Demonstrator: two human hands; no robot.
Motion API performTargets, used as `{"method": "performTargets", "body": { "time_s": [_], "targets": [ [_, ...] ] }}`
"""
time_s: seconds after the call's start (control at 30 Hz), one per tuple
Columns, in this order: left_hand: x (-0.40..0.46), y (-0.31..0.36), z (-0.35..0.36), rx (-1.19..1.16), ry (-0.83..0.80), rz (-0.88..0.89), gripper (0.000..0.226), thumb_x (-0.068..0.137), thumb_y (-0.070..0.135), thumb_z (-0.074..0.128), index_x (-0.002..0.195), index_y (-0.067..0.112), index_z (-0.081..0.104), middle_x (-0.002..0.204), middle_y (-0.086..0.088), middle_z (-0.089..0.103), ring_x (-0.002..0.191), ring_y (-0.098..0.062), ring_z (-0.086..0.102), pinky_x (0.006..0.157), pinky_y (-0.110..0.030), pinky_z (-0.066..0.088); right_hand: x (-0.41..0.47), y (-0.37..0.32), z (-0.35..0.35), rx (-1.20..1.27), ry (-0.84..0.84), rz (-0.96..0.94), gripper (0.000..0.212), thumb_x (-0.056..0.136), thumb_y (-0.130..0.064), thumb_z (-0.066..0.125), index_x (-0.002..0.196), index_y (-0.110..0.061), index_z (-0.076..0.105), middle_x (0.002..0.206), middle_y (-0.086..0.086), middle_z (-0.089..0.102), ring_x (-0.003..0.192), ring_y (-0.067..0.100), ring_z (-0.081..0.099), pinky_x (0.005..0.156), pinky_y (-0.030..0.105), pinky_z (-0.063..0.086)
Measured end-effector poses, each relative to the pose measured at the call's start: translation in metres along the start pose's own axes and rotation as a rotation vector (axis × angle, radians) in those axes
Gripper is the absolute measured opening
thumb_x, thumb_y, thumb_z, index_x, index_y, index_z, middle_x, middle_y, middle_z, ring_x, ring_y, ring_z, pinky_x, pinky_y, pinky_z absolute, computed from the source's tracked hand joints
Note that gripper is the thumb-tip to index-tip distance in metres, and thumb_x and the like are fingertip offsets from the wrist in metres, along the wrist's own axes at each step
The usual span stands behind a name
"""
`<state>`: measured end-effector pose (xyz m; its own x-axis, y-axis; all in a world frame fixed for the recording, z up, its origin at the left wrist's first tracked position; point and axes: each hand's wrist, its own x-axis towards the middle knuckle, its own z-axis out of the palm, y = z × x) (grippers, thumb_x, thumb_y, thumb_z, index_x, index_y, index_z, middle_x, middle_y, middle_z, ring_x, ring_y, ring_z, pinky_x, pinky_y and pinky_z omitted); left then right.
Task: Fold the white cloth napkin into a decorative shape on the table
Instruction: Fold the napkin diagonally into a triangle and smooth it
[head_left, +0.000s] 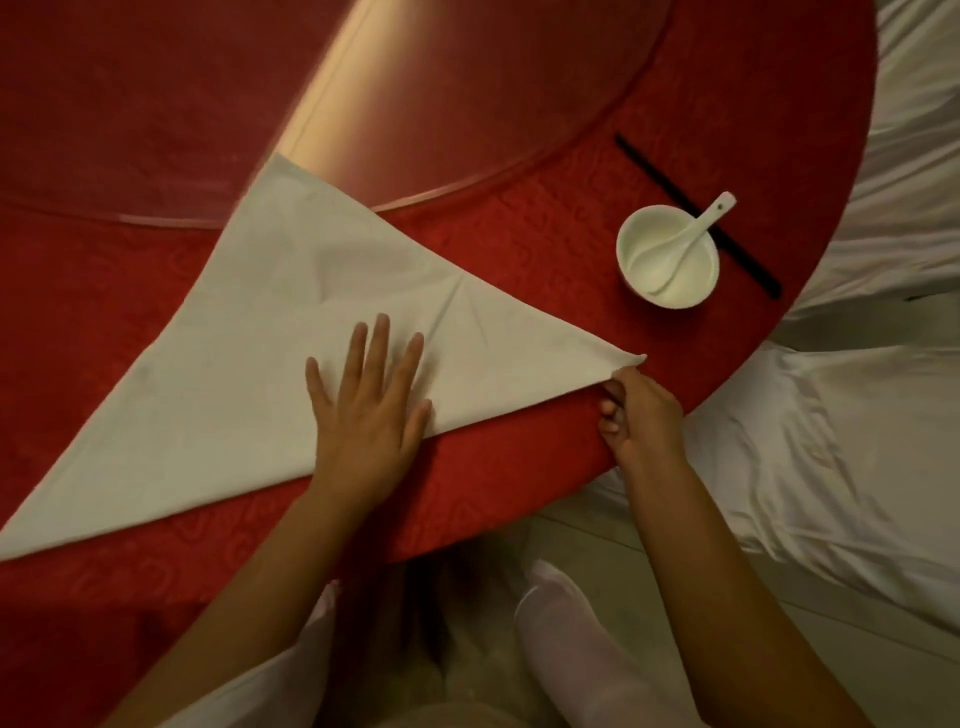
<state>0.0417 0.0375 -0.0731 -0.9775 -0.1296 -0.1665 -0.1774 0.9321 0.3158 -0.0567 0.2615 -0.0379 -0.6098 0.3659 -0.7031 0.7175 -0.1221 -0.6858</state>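
Note:
The white cloth napkin (270, 332) lies flat as a large triangle on the red tablecloth (519, 467). One corner reaches onto the glass turntable, one points to the lower left, one to the right near the table's edge. My left hand (369, 410) presses flat on the napkin near its lower edge, fingers spread. My right hand (641, 410) pinches the napkin's right corner at the table's edge.
A white bowl (667, 254) holding a white spoon (691, 234) stands at the right, with black chopsticks (696, 213) lying behind it. A glass turntable (467, 104) covers the table's middle. White chair covers (831, 441) hang beyond the table's edge at the right.

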Motion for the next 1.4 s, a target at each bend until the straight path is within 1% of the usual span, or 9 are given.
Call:
{"method": "performTargets", "body": {
  "time_s": [0.1, 0.4, 0.53, 0.6, 0.67, 0.73, 0.83, 1.0, 1.4],
  "targets": [
    [0.001, 0.005, 0.019, 0.08, -0.04, -0.011, 0.061, 0.091, 0.049, 0.012, 0.148, 0.029, 0.004, 0.158, -0.003, -0.003, 0.145, -0.019, -0.008, 0.111, -0.058, -0.004, 0.006, -0.005, -0.005, -0.031, 0.007, -0.039, 0.012, 0.084, -0.025, 0.064, 0.079, -0.015, 0.062, 0.071, 0.0, 0.066, 0.043, 0.007, 0.044, 0.034, 0.014, 0.028],
    [0.001, 0.005, 0.021, 0.116, -0.014, -0.011, 0.06, 0.091, 0.049, 0.017, 0.148, 0.033, 0.007, 0.158, 0.001, 0.0, 0.144, -0.015, -0.005, 0.112, -0.055, -0.002, 0.025, -0.015, -0.027, -0.278, -0.071, -0.125, 0.016, 0.09, -0.018, 0.056, 0.076, -0.014, 0.061, 0.071, 0.005, 0.064, 0.04, 0.007, 0.046, 0.039, 0.017, 0.036],
    [0.002, 0.005, 0.02, 0.127, -0.021, -0.021, 0.06, 0.091, 0.05, 0.017, 0.148, 0.034, 0.007, 0.158, 0.002, 0.0, 0.145, -0.015, -0.004, 0.112, -0.055, -0.002, 0.024, -0.011, -0.032, -0.773, 0.131, -0.519, 0.008, 0.085, -0.02, 0.059, 0.086, -0.014, 0.064, 0.085, 0.005, 0.063, 0.077, 0.022, 0.059, 0.063, 0.029, 0.041],
    [0.002, 0.005, 0.02, 0.127, -0.023, -0.019, 0.061, 0.091, 0.05, 0.017, 0.148, 0.034, 0.006, 0.158, 0.002, 0.0, 0.145, -0.015, -0.005, 0.112, -0.055, -0.003, 0.011, 0.001, -0.027, -0.884, 0.232, -0.831, 0.022, 0.085, -0.02, 0.057, 0.106, -0.016, 0.062, 0.103, 0.008, 0.06, 0.098, 0.026, 0.056, 0.074, 0.035, 0.045],
    [0.002, 0.004, 0.021, 0.132, -0.023, -0.019, 0.06, 0.091, 0.051, 0.016, 0.148, 0.035, 0.004, 0.158, 0.002, -0.002, 0.145, -0.014, -0.007, 0.112, -0.055, -0.003, -0.009, 0.017, -0.006, -1.001, 0.163, -1.139, 0.041, 0.087, -0.026, 0.048, 0.127, -0.017, 0.051, 0.126, 0.01, 0.056, 0.12, 0.029, 0.048, 0.098, 0.047, 0.04],
    [0.002, 0.004, 0.022, 0.134, -0.023, -0.015, 0.06, 0.092, 0.052, 0.016, 0.148, 0.036, 0.003, 0.158, 0.003, -0.003, 0.145, -0.014, -0.008, 0.112, -0.055, -0.003, -0.023, 0.034, 0.03, -1.201, 0.015, -1.314, 0.056, 0.089, -0.036, 0.036, 0.143, -0.021, 0.029, 0.149, 0.009, 0.036, 0.139, 0.028, 0.028, 0.111, 0.053, 0.02],
    [0.002, 0.003, 0.023, 0.139, -0.02, -0.011, 0.06, 0.093, 0.052, 0.014, 0.148, 0.035, 0.001, 0.159, 0.002, -0.004, 0.145, -0.015, -0.009, 0.113, -0.055, -0.004, -0.025, 0.05, 0.076, -1.366, -0.139, -1.333, 0.06, 0.093, -0.043, 0.026, 0.148, -0.024, 0.008, 0.158, 0.006, 0.014, 0.145, 0.023, 0.006, 0.114, 0.05, 0.008],
    [0.002, 0.005, 0.023, 0.137, 0.0, -0.003, 0.061, 0.092, 0.051, 0.018, 0.149, 0.033, 0.006, 0.159, 0.001, 0.0, 0.146, -0.016, -0.004, 0.113, -0.054, -0.002, 0.003, 0.061, 0.079, -1.537, -0.246, -1.275, 0.06, 0.095, -0.046, 0.02, 0.148, -0.022, 0.004, 0.159, 0.002, 0.005, 0.145, 0.017, 0.0, 0.115, 0.051, 0.0],
    [0.004, 0.014, 0.019, 0.062, -0.022, -0.09, 0.062, 0.09, 0.056, 0.01, 0.146, 0.036, -0.004, 0.156, 0.006, -0.012, 0.144, -0.011, -0.013, 0.112, -0.053, -0.008, 0.048, 0.027, 0.004, -1.517, -0.137, -1.165, 0.065, 0.095, -0.045, 0.029, 0.148, -0.018, 0.003, 0.158, 0.006, 0.004, 0.145, 0.02, -0.002, 0.114, 0.055, 0.002]
  ]
}}
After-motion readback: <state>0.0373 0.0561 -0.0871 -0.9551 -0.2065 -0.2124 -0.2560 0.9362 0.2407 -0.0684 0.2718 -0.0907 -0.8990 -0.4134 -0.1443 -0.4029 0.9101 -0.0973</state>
